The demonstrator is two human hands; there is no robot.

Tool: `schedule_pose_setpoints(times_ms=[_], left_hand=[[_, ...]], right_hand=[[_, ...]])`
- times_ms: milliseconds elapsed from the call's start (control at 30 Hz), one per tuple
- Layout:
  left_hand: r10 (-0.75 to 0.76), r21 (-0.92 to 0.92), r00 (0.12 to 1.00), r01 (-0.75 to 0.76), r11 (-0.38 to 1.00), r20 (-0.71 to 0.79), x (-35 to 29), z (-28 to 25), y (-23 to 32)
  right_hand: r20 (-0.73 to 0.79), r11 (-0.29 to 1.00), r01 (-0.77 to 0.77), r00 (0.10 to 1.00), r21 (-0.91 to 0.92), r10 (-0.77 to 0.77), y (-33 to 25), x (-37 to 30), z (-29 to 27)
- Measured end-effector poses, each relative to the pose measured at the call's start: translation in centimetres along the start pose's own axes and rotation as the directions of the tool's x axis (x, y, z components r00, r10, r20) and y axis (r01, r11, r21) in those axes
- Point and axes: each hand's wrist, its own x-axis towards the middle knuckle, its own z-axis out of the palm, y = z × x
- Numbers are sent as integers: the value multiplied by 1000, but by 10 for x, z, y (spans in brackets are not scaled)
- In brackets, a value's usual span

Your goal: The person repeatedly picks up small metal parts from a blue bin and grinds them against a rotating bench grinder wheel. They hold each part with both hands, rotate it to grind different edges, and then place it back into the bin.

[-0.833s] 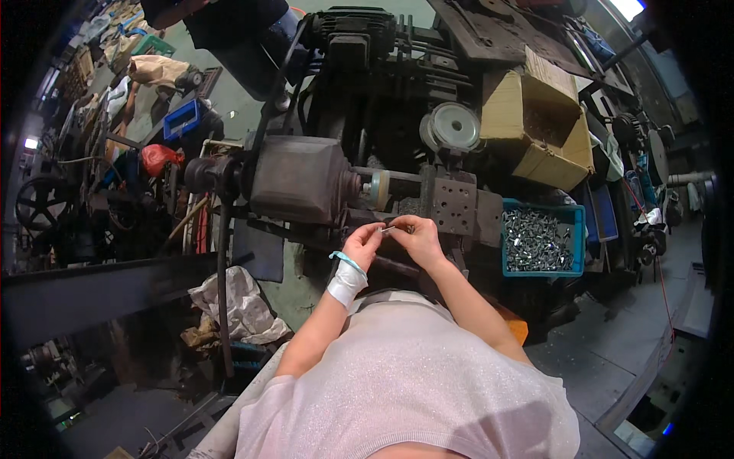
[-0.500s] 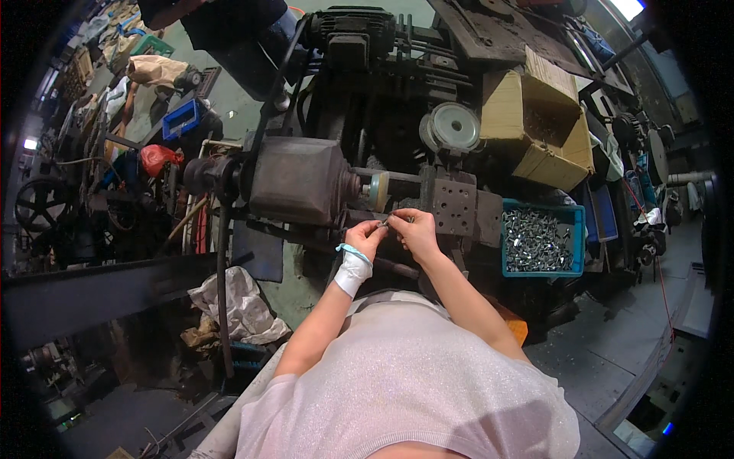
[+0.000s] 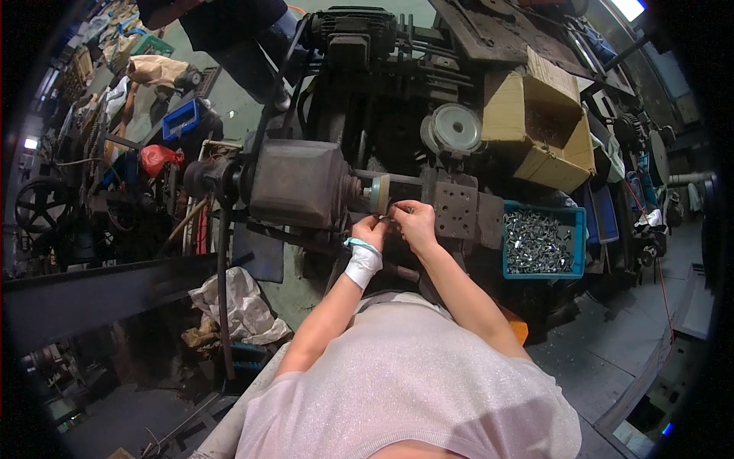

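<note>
My left hand [image 3: 369, 232], with a white wrap and a pale blue band at the wrist, is closed in a pinch. Beside it, my right hand [image 3: 415, 223] is closed too, its fingertips meeting the left ones. Between them is a small dark metal piece [image 3: 384, 219], too small to make out its kind. Both hands are just below the round grinding wheel [image 3: 379, 194] with a pale tan rim, mounted on the spindle of a dark machine housing [image 3: 298, 183]. To the right of the wheel stands a drilled metal block [image 3: 456, 205].
A teal crate [image 3: 582, 243] of small shiny metal parts stands to the right. Behind it is an open cardboard box [image 3: 539, 126]. A round metal pulley [image 3: 456, 127] and a motor [image 3: 352, 34] sit farther back. Another person's legs [image 3: 245, 53] show at the upper left.
Both hands have moved slightly up toward the wheel, the right one a little closer to its rim. The fingertips stay together around the small piece.
</note>
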Motion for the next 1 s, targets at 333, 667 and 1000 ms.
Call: schedule_pose_setpoints(times_ms=[333, 667, 1000], left_hand=[[-16, 21, 998, 15, 1000, 61, -3, -5, -2], [-233, -462, 824, 497, 735, 516, -7, -30, -8], [-266, -207, 939, 311, 927, 219, 0, -17, -5]], right_hand=[[42, 997, -52, 998, 63, 49, -3, -5, -3], [198, 965, -67, 980, 255, 16, -8, -27, -14], [50, 992, -41, 998, 117, 35, 5, -10, -3]])
